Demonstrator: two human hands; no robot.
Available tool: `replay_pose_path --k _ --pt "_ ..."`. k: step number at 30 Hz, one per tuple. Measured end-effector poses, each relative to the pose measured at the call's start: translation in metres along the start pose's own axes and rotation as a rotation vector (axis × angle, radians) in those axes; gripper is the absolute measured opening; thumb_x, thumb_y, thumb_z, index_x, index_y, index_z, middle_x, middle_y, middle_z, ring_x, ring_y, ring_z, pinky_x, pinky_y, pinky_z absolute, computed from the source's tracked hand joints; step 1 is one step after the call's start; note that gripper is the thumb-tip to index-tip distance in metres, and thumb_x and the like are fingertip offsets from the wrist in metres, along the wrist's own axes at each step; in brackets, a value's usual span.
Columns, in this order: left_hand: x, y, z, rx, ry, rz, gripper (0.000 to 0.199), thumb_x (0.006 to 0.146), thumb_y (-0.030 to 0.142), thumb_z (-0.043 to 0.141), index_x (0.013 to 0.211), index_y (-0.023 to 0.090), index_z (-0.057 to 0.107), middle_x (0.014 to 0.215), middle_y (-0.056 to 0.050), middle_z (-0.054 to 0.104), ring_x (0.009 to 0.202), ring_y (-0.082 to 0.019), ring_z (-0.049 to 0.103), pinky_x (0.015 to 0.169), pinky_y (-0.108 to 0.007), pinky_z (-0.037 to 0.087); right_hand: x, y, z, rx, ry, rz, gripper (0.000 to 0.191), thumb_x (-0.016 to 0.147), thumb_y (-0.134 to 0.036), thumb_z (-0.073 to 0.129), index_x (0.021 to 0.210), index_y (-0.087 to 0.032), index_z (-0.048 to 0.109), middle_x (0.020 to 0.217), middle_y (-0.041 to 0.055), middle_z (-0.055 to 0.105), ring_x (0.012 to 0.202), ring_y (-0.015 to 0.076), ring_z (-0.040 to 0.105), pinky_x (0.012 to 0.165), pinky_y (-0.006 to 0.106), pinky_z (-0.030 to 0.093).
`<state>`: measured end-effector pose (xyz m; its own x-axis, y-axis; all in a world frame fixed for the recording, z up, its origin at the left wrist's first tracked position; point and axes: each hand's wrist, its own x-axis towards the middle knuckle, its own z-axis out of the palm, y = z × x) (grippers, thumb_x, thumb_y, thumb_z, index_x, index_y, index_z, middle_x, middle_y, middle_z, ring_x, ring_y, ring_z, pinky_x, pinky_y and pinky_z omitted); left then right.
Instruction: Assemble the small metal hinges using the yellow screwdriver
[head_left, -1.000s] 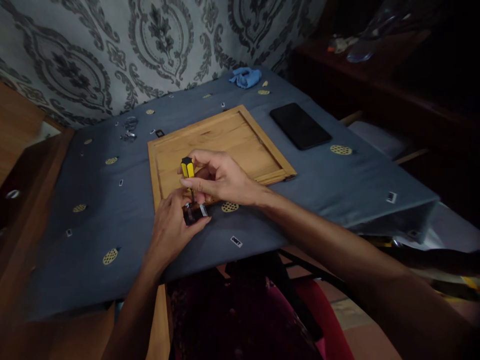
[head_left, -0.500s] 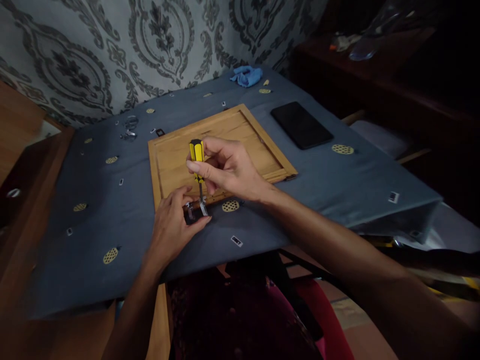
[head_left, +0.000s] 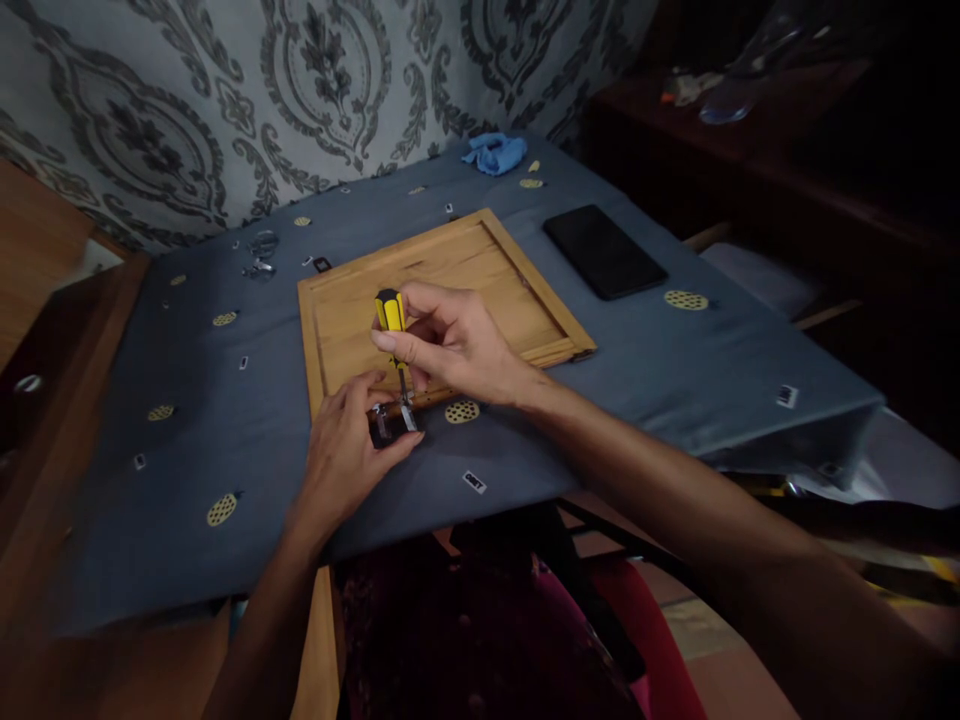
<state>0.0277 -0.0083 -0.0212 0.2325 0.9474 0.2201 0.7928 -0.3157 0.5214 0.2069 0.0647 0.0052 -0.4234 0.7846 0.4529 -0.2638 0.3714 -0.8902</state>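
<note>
A framed wooden panel (head_left: pixel 442 285) lies on the blue patterned cloth. At its near left edge sits a small black piece with shiny metal parts (head_left: pixel 393 424). My left hand (head_left: pixel 346 437) grips this piece, thumb at its near side and fingers at the panel's edge. Pinched in my right hand (head_left: pixel 457 340) is a yellow and black screwdriver (head_left: pixel 391 312), handle up and slightly tilted. Its shaft points down to the metal part, and the exact contact of the tip is too small to make out.
A black phone (head_left: pixel 604 250) lies right of the panel. Farther back is a crumpled blue cloth (head_left: pixel 495 153). Small metal items (head_left: pixel 259 268) lie at the back left. The table's near edge (head_left: pixel 465 515) runs close to my body.
The top of the screwdriver handle has tilted slightly left and lower, along with my right hand's fingers. My left hand keeps its hold on the black piece.
</note>
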Motion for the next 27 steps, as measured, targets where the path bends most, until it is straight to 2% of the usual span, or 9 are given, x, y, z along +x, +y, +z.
replay_pose_path --k 5,9,13,16,20,24,27 --pt "0.001 0.002 -0.001 0.01 -0.009 -0.01 0.046 0.078 0.03 0.082 0.112 0.025 0.052 0.113 -0.008 0.074 0.118 -0.036 0.067 0.101 -0.059 0.051 0.0 -0.003 0.001 0.043 -0.038 0.018 0.03 0.09 -0.036 0.073 0.08 -0.019 0.051 0.068 -0.0085 0.052 0.045 0.0031 0.053 0.039 0.015 0.043" --pt "0.001 0.002 -0.001 0.0 -0.005 -0.018 0.047 0.077 0.03 0.083 0.111 0.025 0.052 0.116 -0.009 0.074 0.117 -0.035 0.068 0.102 -0.059 0.051 0.0 -0.01 0.0 0.072 -0.075 0.03 0.027 0.089 -0.032 0.073 0.081 -0.018 0.051 0.067 -0.0086 0.053 0.046 0.0031 0.054 0.04 0.015 0.041" --pt "0.0 0.0 0.001 0.004 0.015 -0.011 0.049 0.076 0.03 0.084 0.113 0.025 0.052 0.119 -0.009 0.073 0.117 -0.034 0.068 0.102 -0.057 0.051 0.0 -0.014 -0.004 0.063 -0.14 0.081 0.016 0.095 -0.03 0.064 0.093 -0.015 0.058 0.062 -0.0085 0.056 0.049 0.0044 0.056 0.046 0.016 0.043" --pt "0.0 -0.001 0.001 0.014 0.006 0.0 0.046 0.077 0.03 0.084 0.111 0.024 0.053 0.117 -0.009 0.073 0.115 -0.034 0.068 0.099 -0.055 0.052 0.0 -0.011 -0.005 0.088 -0.159 0.075 0.022 0.093 -0.035 0.068 0.096 -0.015 0.06 0.06 -0.0082 0.057 0.048 0.0053 0.054 0.046 0.016 0.041" --pt "0.001 0.001 -0.001 0.021 -0.008 0.003 0.044 0.078 0.029 0.082 0.111 0.024 0.053 0.106 -0.005 0.075 0.109 -0.031 0.07 0.096 -0.051 0.053 0.001 -0.004 -0.002 0.1 -0.112 0.03 0.032 0.083 -0.039 0.08 0.085 -0.017 0.057 0.054 -0.0106 0.051 0.043 0.0039 0.046 0.039 0.015 0.032" --pt "0.001 0.001 -0.001 0.024 -0.004 0.001 0.048 0.077 0.029 0.083 0.113 0.024 0.052 0.106 -0.004 0.076 0.11 -0.031 0.07 0.097 -0.05 0.053 0.003 -0.003 0.0 0.164 -0.099 0.024 0.041 0.079 -0.039 0.084 0.079 -0.02 0.048 0.062 -0.0098 0.052 0.047 0.0038 0.049 0.042 0.015 0.041" --pt "0.001 0.001 -0.001 0.026 -0.009 0.006 0.048 0.078 0.029 0.083 0.114 0.023 0.052 0.111 -0.006 0.075 0.112 -0.032 0.069 0.098 -0.051 0.052 0.003 -0.006 -0.004 0.143 -0.146 0.019 0.034 0.083 -0.037 0.08 0.086 -0.017 0.053 0.072 -0.0072 0.057 0.052 0.0037 0.054 0.046 0.015 0.047"
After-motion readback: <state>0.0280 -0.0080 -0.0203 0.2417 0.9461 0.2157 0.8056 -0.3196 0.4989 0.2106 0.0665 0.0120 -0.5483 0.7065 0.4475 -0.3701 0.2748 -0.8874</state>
